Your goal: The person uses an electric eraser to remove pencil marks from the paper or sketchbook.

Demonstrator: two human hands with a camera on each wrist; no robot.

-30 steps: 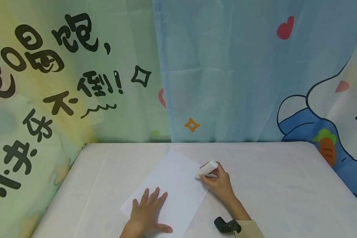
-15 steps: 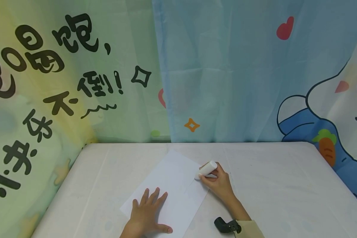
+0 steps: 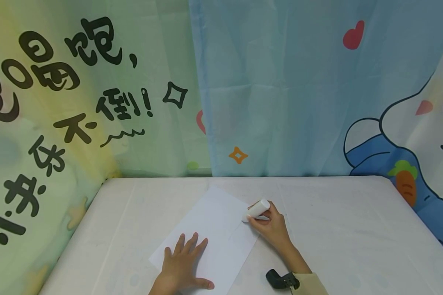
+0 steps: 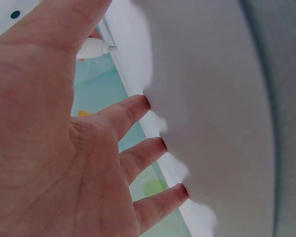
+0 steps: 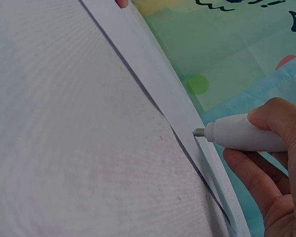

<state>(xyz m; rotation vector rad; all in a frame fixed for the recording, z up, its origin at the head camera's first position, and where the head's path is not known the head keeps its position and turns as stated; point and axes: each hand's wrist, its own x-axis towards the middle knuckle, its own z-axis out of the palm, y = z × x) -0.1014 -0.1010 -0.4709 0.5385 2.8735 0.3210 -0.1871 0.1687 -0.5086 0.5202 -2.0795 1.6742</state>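
Observation:
A white sheet of paper (image 3: 214, 229) lies turned at an angle on the table. My left hand (image 3: 181, 264) rests on its near left part, fingers spread; in the left wrist view the fingertips (image 4: 181, 190) touch the paper. My right hand (image 3: 275, 227) pinches a white correction pen (image 3: 257, 209) between thumb and fingers over the paper's right edge. The pen is tilted, and its metal tip (image 5: 199, 132) meets the paper in the right wrist view. A faint line (image 3: 237, 230) runs on the sheet below the pen. The fingers partly hide the pen's barrel.
The table (image 3: 354, 229) has a white cover. A black wrist device (image 3: 280, 279) sits at the right sleeve (image 3: 309, 283). Behind the table hangs a printed curtain (image 3: 280, 90), green and blue, with lettering and a cartoon animal.

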